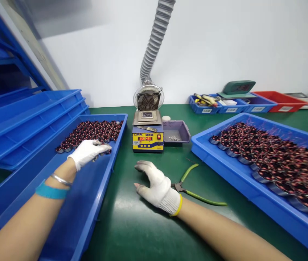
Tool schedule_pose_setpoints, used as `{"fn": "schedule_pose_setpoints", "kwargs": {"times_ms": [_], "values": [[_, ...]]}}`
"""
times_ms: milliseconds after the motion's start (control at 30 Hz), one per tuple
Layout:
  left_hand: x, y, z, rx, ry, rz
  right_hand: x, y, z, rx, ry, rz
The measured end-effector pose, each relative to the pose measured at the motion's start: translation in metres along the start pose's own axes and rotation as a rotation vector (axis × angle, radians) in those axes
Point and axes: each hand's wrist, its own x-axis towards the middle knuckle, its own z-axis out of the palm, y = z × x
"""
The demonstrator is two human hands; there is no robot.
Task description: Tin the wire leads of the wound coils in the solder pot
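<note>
My left hand (90,152), in a white glove with bare fingertips, reaches into the long blue tray (69,203). Its fingers are pinched around a small round dark part (108,152), partly hidden beneath them, at the edge of many similar dark parts with coppery dots (94,131). Over the green table, my right hand (155,183), gloved the same way, is open with thumb and fingers apart and nothing between them. Beside its wrist lie green-handled cutting pliers (179,186), jaws partly covered by the glove.
A solder pot (147,139) with a lit display stands mid-table under a grey duct hose (154,43). Next to it is a purple-grey bin (185,131). On the right, a blue tray (224,174) holds parts with long reddish wires. Small bins (231,108) line the wall; stacked trays (34,123) stand left.
</note>
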Motion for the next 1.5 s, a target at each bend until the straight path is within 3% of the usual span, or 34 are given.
{"fn": "schedule_pose_setpoints", "kwargs": {"times_ms": [167, 300, 433, 567, 700, 900, 1033, 1167, 1233, 1367, 1433, 1500], "values": [[-0.035, 0.049, 0.042, -0.087, 0.135, 0.15, 0.033, -0.021, 0.015, 0.238, 0.201, 0.091], [-0.052, 0.066, 0.065, 0.012, 0.142, 0.172, 0.048, -0.017, 0.017, 0.327, 0.252, 0.126], [-0.052, 0.059, 0.07, -0.295, 0.07, 0.176, 0.05, -0.008, 0.004, 0.638, 0.161, 0.264], [-0.051, 0.054, 0.075, -0.703, -0.018, 0.07, 0.051, -0.012, -0.011, 0.866, 0.004, 0.451], [-0.052, 0.055, 0.076, -0.85, 0.008, -0.018, 0.051, -0.018, -0.016, 0.802, 0.008, 0.51], [-0.052, 0.052, 0.07, -0.844, -0.019, 0.053, 0.051, -0.02, -0.014, 0.827, -0.061, 0.576], [-0.049, 0.055, 0.061, -1.011, 0.147, 0.127, 0.052, -0.025, -0.016, 0.923, -0.051, 0.586], [-0.038, 0.054, 0.039, -1.253, 0.339, 0.16, 0.052, -0.026, -0.017, 0.949, -0.023, 0.612], [-0.037, 0.053, 0.032, -1.232, 0.215, 0.116, 0.052, -0.024, -0.017, 0.948, -0.005, 0.625], [-0.045, 0.053, 0.04, -0.821, -0.152, 0.039, 0.05, -0.022, -0.015, 0.953, 0.009, 0.608], [-0.05, 0.054, 0.048, -0.713, -0.187, 0.045, 0.049, -0.021, -0.014, 0.948, 0.008, 0.599], [-0.052, 0.053, 0.052, -0.763, -0.169, 0.066, 0.049, -0.02, -0.014, 0.941, 0.013, 0.605]]}}
